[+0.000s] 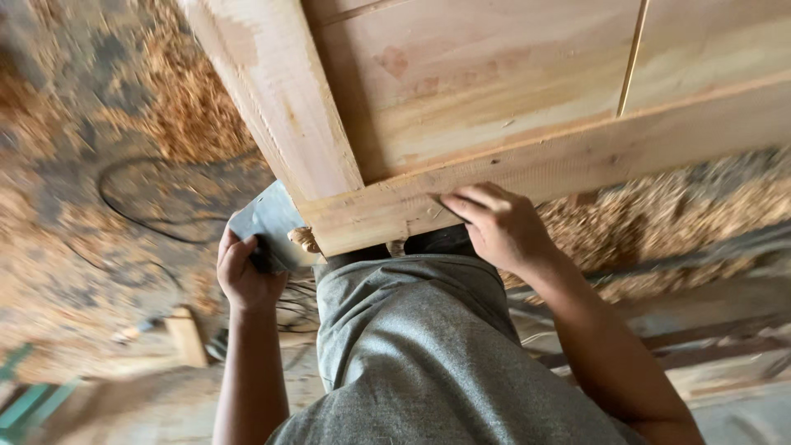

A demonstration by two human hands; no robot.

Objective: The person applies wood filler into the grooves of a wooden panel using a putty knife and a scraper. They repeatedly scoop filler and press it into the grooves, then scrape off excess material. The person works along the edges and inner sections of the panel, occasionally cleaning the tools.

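A large pale wooden frame (527,156) of thick planks fills the upper part of the head view, its near corner right in front of me. My right hand (498,224) lies on the near rail, fingers curled over its edge. My left hand (245,268) is lower, beside the corner, shut on a grey metal tool (268,218) with a flat angled body, whose far end slips under the frame's corner. My grey shirt (412,346) covers the bottom middle.
Wood shavings (189,91) lie thick on the floor to the left and right. A thin black cable (132,210) loops over the floor on the left. A small wooden block (188,334) and green slats (29,404) lie at lower left.
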